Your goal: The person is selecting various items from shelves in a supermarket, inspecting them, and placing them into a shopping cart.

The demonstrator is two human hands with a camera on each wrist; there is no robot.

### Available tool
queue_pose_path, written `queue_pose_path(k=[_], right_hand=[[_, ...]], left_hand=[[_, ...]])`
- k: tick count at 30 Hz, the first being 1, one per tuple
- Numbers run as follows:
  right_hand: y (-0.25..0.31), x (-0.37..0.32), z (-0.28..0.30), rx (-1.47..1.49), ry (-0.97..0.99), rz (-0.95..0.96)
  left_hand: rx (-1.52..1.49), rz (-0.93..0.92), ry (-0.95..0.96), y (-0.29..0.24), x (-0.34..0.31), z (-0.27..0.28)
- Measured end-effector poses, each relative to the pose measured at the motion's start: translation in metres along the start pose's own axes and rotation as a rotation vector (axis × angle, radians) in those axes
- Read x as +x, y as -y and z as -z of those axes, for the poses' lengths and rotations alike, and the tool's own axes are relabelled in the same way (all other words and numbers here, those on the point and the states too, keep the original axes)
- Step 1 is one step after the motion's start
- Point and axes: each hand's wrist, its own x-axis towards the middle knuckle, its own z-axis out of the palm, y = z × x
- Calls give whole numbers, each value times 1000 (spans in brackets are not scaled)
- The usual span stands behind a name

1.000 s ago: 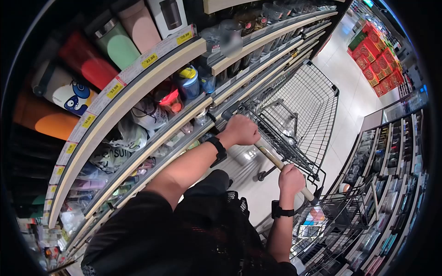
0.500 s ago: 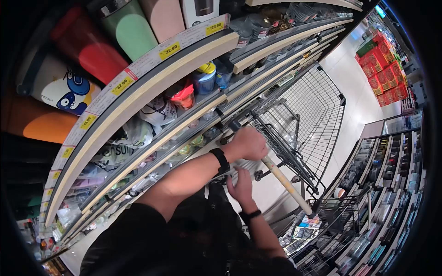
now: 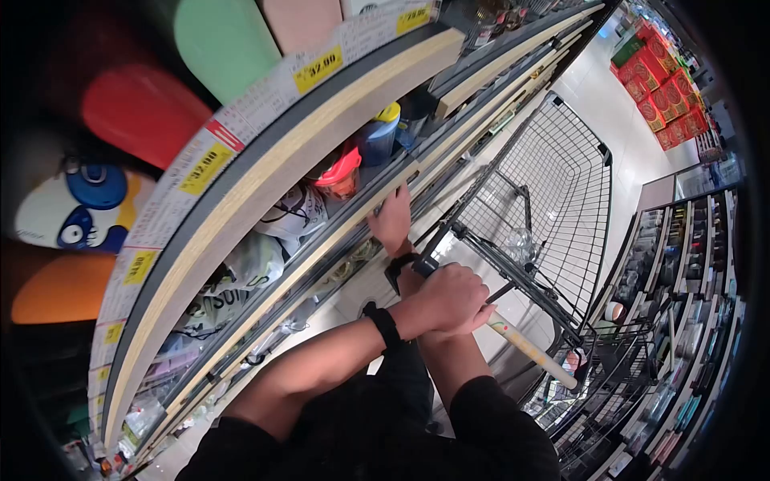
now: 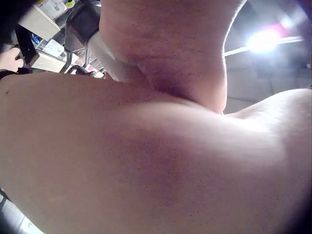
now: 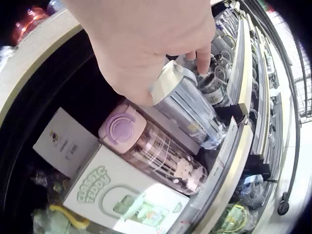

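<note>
My left hand (image 3: pixel 457 301) grips the handle (image 3: pixel 533 357) of a wire shopping cart (image 3: pixel 553 200). In the left wrist view, bare skin fills most of the picture, with the pale handle showing above. My right arm crosses beneath the left one, and the right hand (image 3: pixel 391 220) reaches to a lower shelf. There, thumb and fingers close round the cream lid of a clear bluish water bottle (image 5: pixel 190 112); the fingertips partly show on its far side. Beside it stands a clear bottle with a purple lid (image 5: pixel 158 153), then a white and green "Classic Teddy" box (image 5: pixel 117 195).
Curved shelf edges (image 3: pixel 281 136) with price tags run close along my left; tumblers (image 3: pixel 144 112) stand on the upper shelf. Glassware (image 5: pixel 214 87) sits beyond the bottle. A second shelf row (image 3: pixel 682 321) lines the right, with red boxes (image 3: pixel 662 96) stacked farther off.
My right hand let go of the cart handle, passed under my left arm and reached the shelf on the left. The left hand stays on the handle. The upper shelf looms closer.
</note>
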Motion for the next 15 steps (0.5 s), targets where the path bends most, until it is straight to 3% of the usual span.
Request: queue_pose_path(k=[1, 4, 7, 9, 13, 15], right_hand=[[-6, 6, -6, -3, -31, 61], [-17, 14, -23, -52, 47, 6], [-27, 19, -32, -108, 79, 2], [-29, 20, -39, -57, 68, -93], [-27, 20, -36, 42, 109, -241], [-27, 13, -26, 157, -110, 47]], left_hand=[[-8, 4, 4, -1, -2, 2], [-140, -47, 20, 0, -14, 6], [-390, -131, -96, 0, -16, 9], [-523, -166, -292, -3, -21, 15], [-419, -143, -366, -10, -49, 48], [-356, -30, -449, -3, -71, 61]])
